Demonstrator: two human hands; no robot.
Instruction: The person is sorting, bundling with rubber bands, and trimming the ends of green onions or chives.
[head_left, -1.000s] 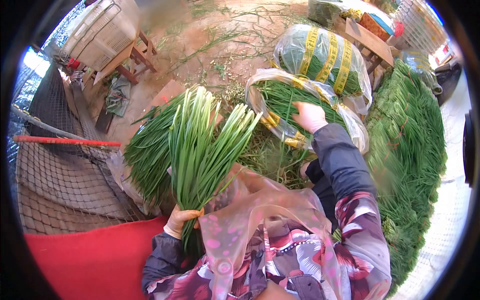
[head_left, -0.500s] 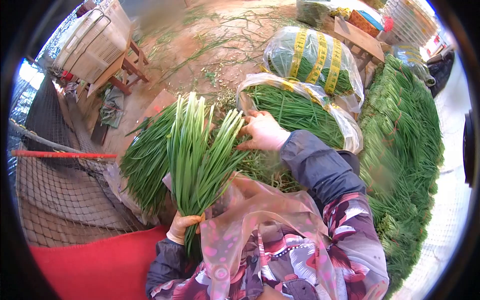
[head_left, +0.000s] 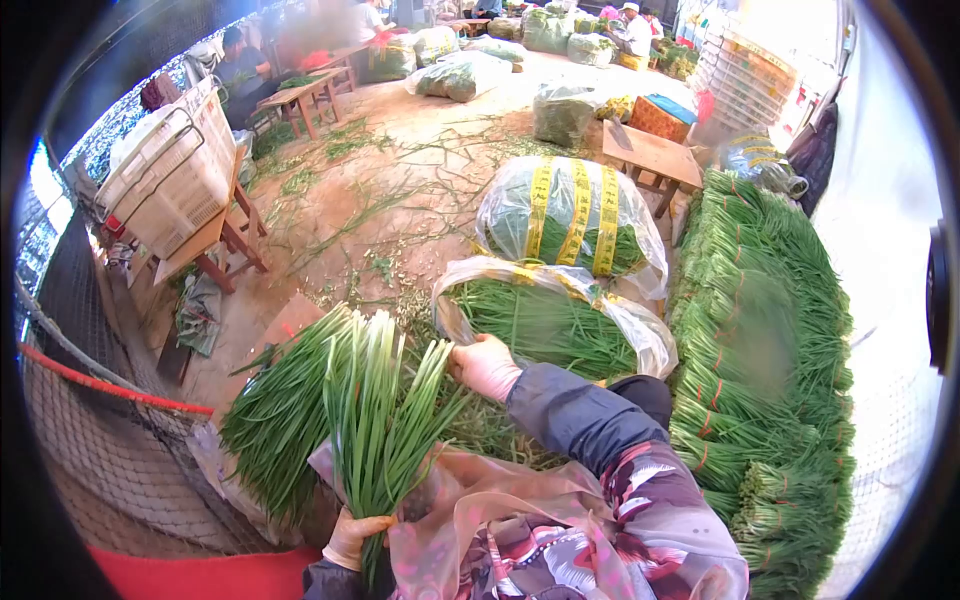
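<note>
My left hand point(head_left: 353, 536) is wrapped around the lower, leafy end of a bunch of garlic chives point(head_left: 372, 430), whose pale stalk ends point up and away from me. My right hand point(head_left: 486, 366) is at the pale ends on the bunch's right side, fingers bent together against the stalks; the fingertips are partly hidden. More chives point(head_left: 275, 410) lie just left of the bunch. A translucent apron point(head_left: 510, 485) covers my lap. Beyond my right hand, an open plastic bag point(head_left: 655, 350) holds cut green chives.
A full bag with yellow tape point(head_left: 575, 205) stands behind the open one. Tied chive bundles point(head_left: 765, 350) form a long pile at right. A white crate point(head_left: 175, 170) sits on a bench at left, above netting point(head_left: 110, 460). Other people point(head_left: 630, 38) sit farther back.
The view has tilted up, showing people and bags at the back. My right hand's fingers, spread before, have drawn together at the stalk ends. My left hand keeps its hold.
</note>
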